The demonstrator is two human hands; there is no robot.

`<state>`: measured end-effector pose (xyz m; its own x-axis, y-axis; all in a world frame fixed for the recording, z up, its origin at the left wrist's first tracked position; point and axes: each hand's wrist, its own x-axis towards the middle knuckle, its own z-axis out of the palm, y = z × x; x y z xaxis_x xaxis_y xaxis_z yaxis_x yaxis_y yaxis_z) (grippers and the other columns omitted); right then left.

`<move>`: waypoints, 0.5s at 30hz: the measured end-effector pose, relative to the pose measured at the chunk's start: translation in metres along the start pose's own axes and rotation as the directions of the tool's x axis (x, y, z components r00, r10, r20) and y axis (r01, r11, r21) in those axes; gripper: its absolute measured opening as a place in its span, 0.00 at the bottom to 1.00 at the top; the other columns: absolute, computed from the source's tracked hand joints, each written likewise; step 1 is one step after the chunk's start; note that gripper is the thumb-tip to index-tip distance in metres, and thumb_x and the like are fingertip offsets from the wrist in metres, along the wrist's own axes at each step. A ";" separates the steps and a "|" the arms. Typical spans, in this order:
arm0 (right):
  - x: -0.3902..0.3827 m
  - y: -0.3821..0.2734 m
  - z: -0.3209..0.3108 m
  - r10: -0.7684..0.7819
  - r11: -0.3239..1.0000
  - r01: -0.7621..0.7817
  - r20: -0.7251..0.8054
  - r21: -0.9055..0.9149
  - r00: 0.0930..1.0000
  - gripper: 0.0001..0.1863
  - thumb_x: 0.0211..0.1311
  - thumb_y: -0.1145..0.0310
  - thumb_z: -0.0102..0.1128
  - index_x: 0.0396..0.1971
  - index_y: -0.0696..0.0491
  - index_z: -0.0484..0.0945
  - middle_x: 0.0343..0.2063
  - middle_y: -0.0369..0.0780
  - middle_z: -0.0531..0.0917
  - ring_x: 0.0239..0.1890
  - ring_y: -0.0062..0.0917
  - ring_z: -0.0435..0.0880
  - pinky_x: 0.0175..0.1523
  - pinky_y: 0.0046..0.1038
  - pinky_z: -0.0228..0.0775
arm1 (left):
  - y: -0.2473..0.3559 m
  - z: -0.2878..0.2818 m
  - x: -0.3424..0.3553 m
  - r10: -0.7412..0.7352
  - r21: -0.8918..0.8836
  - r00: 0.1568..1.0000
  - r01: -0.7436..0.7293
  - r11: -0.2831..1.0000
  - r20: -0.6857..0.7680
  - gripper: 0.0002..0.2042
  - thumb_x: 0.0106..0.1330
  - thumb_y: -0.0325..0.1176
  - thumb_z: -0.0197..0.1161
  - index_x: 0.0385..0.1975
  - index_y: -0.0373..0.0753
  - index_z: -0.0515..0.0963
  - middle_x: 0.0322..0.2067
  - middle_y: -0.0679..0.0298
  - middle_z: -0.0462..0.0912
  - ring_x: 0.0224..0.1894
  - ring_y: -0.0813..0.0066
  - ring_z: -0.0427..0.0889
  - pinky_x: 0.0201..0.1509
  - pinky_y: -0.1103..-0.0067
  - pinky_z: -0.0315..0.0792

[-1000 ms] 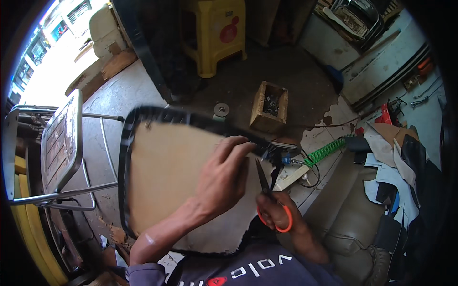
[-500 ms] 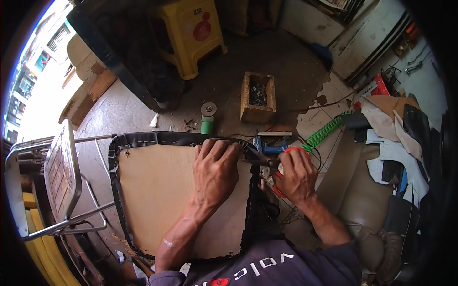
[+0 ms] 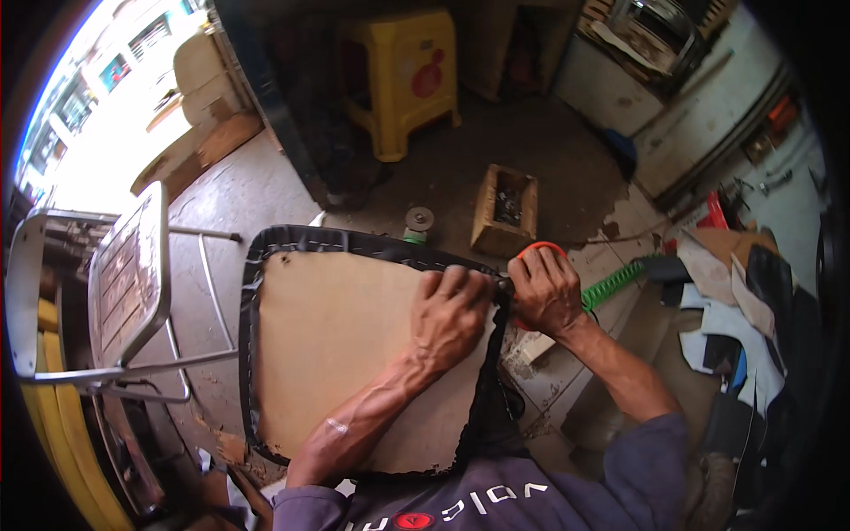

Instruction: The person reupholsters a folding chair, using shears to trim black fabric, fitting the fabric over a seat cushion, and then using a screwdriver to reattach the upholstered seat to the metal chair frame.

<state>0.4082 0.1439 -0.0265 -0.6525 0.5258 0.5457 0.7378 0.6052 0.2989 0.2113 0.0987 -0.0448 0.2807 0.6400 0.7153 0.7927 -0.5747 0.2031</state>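
A seat panel lies across my lap, its pale board [image 3: 336, 345] bordered by stapled black fabric [image 3: 363, 239]. My left hand [image 3: 452, 314] has its fingers curled at the top right corner of that border, apparently pinching the black fabric, which the fingers mostly hide. Just right of it, my right hand [image 3: 547, 292] grips orange-handled scissors [image 3: 542, 248] at the same corner; the blades are largely hidden behind the fingers and fabric. A green coiled hose [image 3: 611, 283] runs behind my right hand. A disc tool [image 3: 420, 219] lies on the floor beyond the panel.
A folding metal chair [image 3: 128, 274] stands at left. Ahead are a yellow stool [image 3: 398, 71] and a wooden box [image 3: 503, 203] of small metal pieces. Material offcuts [image 3: 735, 345] lie over a grey-brown cushion [image 3: 620, 380] at right. A dark cabinet edge [image 3: 274, 115] rises front left.
Since a second ago, the scissors and my right hand have risen to the panel's top corner, and my left hand has shifted to that corner. The view has tilted between frames.
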 end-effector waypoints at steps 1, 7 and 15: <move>0.003 -0.001 0.002 -0.006 0.999 0.005 0.036 0.050 0.999 0.10 0.53 0.64 0.63 0.25 0.51 0.70 0.25 0.38 0.72 0.30 0.32 0.80 0.33 0.34 0.76 | -0.001 -0.004 -0.001 0.012 0.000 1.000 -0.012 1.000 0.003 0.13 0.51 0.29 0.64 0.38 0.43 0.83 0.32 0.70 0.76 0.41 0.71 0.77 0.45 0.71 0.66; 0.008 0.011 0.007 -0.101 0.993 0.100 0.017 0.065 0.995 0.08 0.52 0.67 0.61 0.27 0.51 0.71 0.27 0.40 0.74 0.31 0.34 0.80 0.34 0.35 0.75 | -0.002 -0.006 -0.001 0.001 -0.007 1.000 -0.001 1.000 -0.030 0.12 0.52 0.31 0.65 0.38 0.39 0.82 0.33 0.69 0.74 0.43 0.73 0.75 0.44 0.72 0.65; -0.002 0.016 0.016 -0.113 0.992 0.107 0.095 0.063 0.989 0.09 0.53 0.66 0.60 0.23 0.50 0.68 0.24 0.39 0.71 0.30 0.30 0.80 0.29 0.30 0.72 | 0.001 -0.006 0.001 0.041 0.006 0.999 -0.041 0.999 -0.011 0.14 0.53 0.31 0.66 0.41 0.38 0.83 0.34 0.70 0.75 0.42 0.74 0.76 0.43 0.73 0.65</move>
<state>0.4185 0.1622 -0.0348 -0.7451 0.5082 0.4319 0.6510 0.6947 0.3057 0.2096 0.0956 -0.0398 0.3066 0.6104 0.7304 0.7839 -0.5972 0.1700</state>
